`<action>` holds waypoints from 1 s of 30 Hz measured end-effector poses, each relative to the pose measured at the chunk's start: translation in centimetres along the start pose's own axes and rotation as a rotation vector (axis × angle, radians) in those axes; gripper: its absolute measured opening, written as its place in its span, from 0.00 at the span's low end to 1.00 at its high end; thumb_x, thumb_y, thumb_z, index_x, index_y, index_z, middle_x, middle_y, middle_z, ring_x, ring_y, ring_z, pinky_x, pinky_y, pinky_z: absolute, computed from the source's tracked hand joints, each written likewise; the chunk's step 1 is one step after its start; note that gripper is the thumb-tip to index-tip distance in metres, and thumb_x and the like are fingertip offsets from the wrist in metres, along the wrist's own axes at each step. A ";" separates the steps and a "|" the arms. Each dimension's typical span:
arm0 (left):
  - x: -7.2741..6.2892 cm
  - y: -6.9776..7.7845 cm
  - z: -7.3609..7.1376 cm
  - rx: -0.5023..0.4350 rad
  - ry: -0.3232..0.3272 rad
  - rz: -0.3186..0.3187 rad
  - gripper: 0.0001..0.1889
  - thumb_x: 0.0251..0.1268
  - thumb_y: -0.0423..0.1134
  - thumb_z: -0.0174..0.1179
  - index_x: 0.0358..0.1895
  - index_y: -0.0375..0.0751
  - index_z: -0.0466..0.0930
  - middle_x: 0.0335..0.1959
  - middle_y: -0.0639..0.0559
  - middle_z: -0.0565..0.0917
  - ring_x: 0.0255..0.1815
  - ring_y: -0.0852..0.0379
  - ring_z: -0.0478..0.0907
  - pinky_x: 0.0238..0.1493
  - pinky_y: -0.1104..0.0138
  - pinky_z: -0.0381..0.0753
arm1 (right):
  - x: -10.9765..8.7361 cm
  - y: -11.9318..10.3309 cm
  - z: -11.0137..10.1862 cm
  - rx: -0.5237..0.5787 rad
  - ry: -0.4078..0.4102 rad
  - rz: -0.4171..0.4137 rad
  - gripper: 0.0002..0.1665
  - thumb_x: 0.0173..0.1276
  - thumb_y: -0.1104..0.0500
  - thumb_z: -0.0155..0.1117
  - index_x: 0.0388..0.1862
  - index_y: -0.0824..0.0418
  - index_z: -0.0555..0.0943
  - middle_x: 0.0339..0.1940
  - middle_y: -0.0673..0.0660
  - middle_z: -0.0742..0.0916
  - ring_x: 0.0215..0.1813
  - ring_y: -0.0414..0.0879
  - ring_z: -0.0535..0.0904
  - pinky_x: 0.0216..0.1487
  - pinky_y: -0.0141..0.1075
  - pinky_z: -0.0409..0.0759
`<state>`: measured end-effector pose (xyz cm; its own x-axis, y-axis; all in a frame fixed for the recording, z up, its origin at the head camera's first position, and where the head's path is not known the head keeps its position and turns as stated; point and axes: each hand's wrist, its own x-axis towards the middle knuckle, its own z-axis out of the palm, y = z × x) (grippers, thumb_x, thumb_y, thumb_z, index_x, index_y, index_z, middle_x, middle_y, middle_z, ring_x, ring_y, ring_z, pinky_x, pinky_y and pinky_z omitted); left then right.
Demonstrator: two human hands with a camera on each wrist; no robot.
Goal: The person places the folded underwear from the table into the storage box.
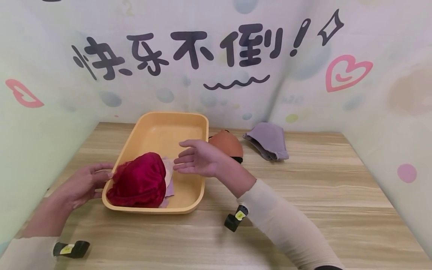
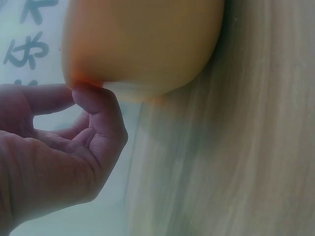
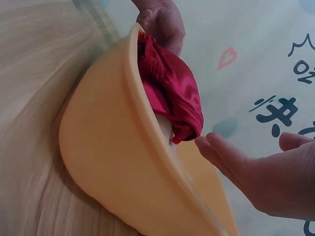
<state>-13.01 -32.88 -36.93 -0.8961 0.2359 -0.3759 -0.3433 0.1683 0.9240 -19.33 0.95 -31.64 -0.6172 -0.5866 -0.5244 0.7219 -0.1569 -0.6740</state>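
A folded dark red satin bra (image 1: 140, 180) with a lace edge lies in the near left part of an orange plastic bin (image 1: 189, 208). Pale pink and lilac cloth (image 1: 170, 183) shows beside it, partly hidden underneath. My left hand (image 1: 84, 183) pinches the bin's left rim between thumb and forefinger, close to the bra; the left wrist view shows these fingertips at the bin's edge. Over the bin's right side hovers my right hand (image 1: 199, 159), palm facing left, fingers extended, holding nothing. In the right wrist view, its fingertips (image 3: 209, 142) come near the red bra.
Right of the bin, an orange bra (image 1: 226, 144) with black trim is partly behind my right forearm. A folded greyish-purple bra (image 1: 268, 138) lies farther right, near the back wall. A printed cloth backdrop (image 1: 189, 93) encloses the wooden table (image 1: 320, 195).
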 end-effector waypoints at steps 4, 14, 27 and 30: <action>0.0 0.0 -0.1 -0.012 -0.005 0.005 0.09 0.75 0.35 0.49 0.50 0.53 0.72 0.39 0.60 0.84 0.40 0.59 0.83 0.39 0.59 0.85 | -0.5 -0.5 -0.8 0.014 0.011 -0.002 0.41 0.73 0.51 0.54 0.74 0.74 0.54 0.71 0.71 0.68 0.71 0.63 0.66 0.70 0.47 0.66; 0.0 0.0 0.0 0.013 0.011 -0.004 0.09 0.75 0.36 0.49 0.53 0.51 0.71 0.40 0.62 0.84 0.41 0.60 0.83 0.40 0.59 0.85 | -2.3 -1.8 -2.9 0.002 0.035 -0.031 0.39 0.73 0.51 0.53 0.73 0.73 0.56 0.69 0.69 0.71 0.68 0.61 0.71 0.69 0.45 0.68; 0.1 0.0 0.1 0.036 0.026 -0.016 0.15 0.75 0.38 0.50 0.60 0.42 0.66 0.40 0.63 0.83 0.41 0.61 0.83 0.41 0.59 0.85 | -5.0 -3.5 -5.9 -0.036 0.045 -0.097 0.35 0.74 0.53 0.52 0.71 0.71 0.60 0.68 0.68 0.72 0.70 0.60 0.69 0.68 0.46 0.68; 0.1 0.0 0.1 0.032 0.025 -0.015 0.13 0.75 0.37 0.50 0.58 0.45 0.67 0.40 0.63 0.84 0.41 0.61 0.83 0.41 0.59 0.85 | -5.6 -3.8 -6.8 -0.046 0.031 -0.105 0.34 0.75 0.52 0.50 0.71 0.71 0.62 0.71 0.68 0.69 0.72 0.60 0.66 0.70 0.45 0.66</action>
<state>-13.06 -32.75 -36.97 -0.8978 0.2087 -0.3877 -0.3482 0.2024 0.9153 -20.76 10.25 -29.70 -0.6988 -0.5436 -0.4648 0.6379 -0.1798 -0.7488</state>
